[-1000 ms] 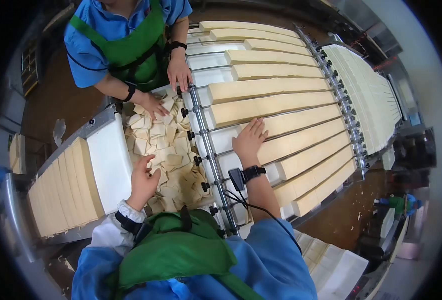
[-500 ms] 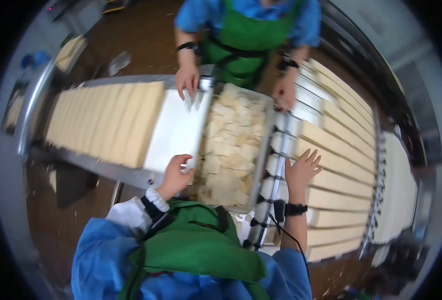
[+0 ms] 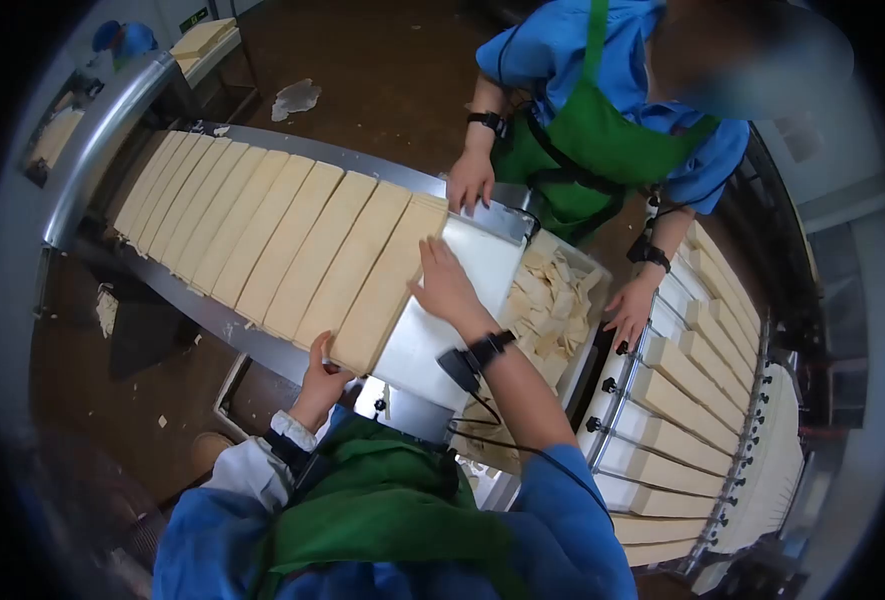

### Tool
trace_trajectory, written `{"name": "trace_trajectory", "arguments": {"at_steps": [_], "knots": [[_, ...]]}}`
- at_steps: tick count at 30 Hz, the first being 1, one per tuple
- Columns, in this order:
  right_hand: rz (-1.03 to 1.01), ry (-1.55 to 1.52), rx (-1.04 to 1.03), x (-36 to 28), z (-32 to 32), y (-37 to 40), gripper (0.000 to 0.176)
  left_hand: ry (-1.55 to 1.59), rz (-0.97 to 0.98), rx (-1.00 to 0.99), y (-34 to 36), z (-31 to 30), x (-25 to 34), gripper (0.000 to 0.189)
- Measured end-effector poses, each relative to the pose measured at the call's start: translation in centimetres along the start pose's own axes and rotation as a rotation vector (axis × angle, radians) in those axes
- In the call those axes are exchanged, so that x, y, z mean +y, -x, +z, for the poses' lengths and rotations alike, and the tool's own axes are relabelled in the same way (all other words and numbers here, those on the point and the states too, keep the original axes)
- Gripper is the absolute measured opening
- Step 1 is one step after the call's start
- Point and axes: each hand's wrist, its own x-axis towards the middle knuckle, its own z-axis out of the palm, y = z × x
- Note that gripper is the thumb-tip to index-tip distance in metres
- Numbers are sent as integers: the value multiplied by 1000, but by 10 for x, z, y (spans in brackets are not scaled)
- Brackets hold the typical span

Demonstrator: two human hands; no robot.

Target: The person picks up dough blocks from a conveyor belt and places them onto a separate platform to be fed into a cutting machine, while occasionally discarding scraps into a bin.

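Observation:
Long stacks of thin pale-yellow sheets stand side by side on the left conveyor, and the rightmost stack [image 3: 387, 285] has both my hands at it. My left hand [image 3: 319, 388] is at its near end, fingers and thumb apart around the corner. With fingers stretched out, my right hand [image 3: 447, 285] lies against its right long side, toward the far end. Neither hand visibly closes around the stack. A smooth white plate [image 3: 424, 350] extends to the right of this stack, under my right forearm.
Across from me a co-worker rests one hand [image 3: 470, 182] by the stack's far end and the other [image 3: 630, 312] by the right conveyor's rail. A bin of sheet scraps [image 3: 552, 300] sits between the conveyors. More stacks [image 3: 677, 430] lie in lanes on the right.
My view has turned left. My right hand has left the right-hand lanes and now touches the rightmost stack on the left. My left hand has moved from above the white plate to that stack's near end.

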Motion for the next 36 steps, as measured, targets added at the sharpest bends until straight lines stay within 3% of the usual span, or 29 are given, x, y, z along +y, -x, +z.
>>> {"name": "trace_trajectory", "arguments": {"at_steps": [3, 8, 14, 17, 19, 23, 26, 27, 29, 33, 35, 36], "knots": [[91, 67, 199, 8, 29, -67, 77, 31, -44, -129, -15, -14, 9, 88], [203, 123, 199, 15, 65, -98, 72, 85, -246, -430, -27, -39, 29, 92], [170, 334, 292, 18, 74, -91, 71, 106, -222, -492, -35, -38, 22, 95], [251, 283, 260, 4, 36, -115, 71, 148, -256, -464, -34, -28, 22, 97], [423, 264, 96, 2, 18, -135, 67, 231, -369, -398, -28, -18, 45, 94], [493, 287, 45, 0, 8, -141, 63, 237, -376, -357, -19, -1, 44, 93], [527, 286, 109, 9, 2, -115, 65, 123, -107, -315, -23, 13, 16, 97], [541, 282, 125, 19, -4, -104, 65, 110, -96, -327, -24, 17, 11, 97], [640, 337, 35, 47, -17, -72, 70, -138, 270, -246, -26, 26, 10, 101], [784, 329, 187, 110, -30, 20, 81, -470, 457, -365, -27, 36, 35, 103], [853, -120, 103, 127, -50, 76, 101, -736, 553, -387, -44, 46, 33, 104], [867, -218, -72, 118, -70, 99, 124, -790, 540, -406, -47, 49, 36, 105]]}}
